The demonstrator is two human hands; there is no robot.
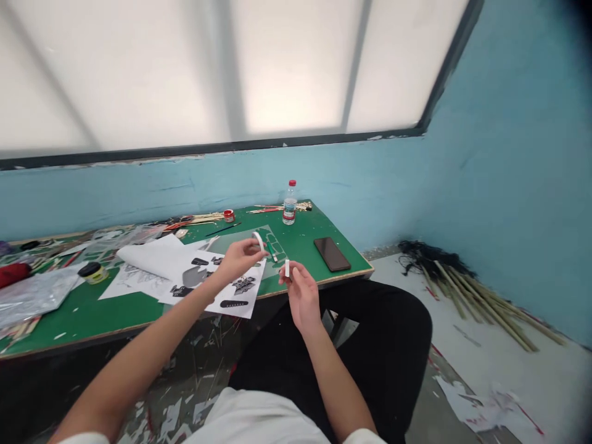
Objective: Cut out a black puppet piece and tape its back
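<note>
My left hand (240,258) is closed over the table's front part, gripping a narrow white ring that looks like a roll of tape (259,240). Close to the lap, just off the table edge, my right hand (303,293) pinches a small white strip (287,269), upright between thumb and fingers. The two hands are a short way apart. Behind them a green-handled cutter (272,251) lies on a translucent cut-out sheet (274,235). Printed paper with black shapes (240,295) lies under and left of my left hand, overhanging the edge.
On the green table (319,225) are a dark phone (332,254), a water bottle (289,206), a red jar (229,215) and a black-lidded jar (93,272). Thin sticks lie along the back. Bamboo poles (490,296) rest on the floor at right; paper scraps litter it below.
</note>
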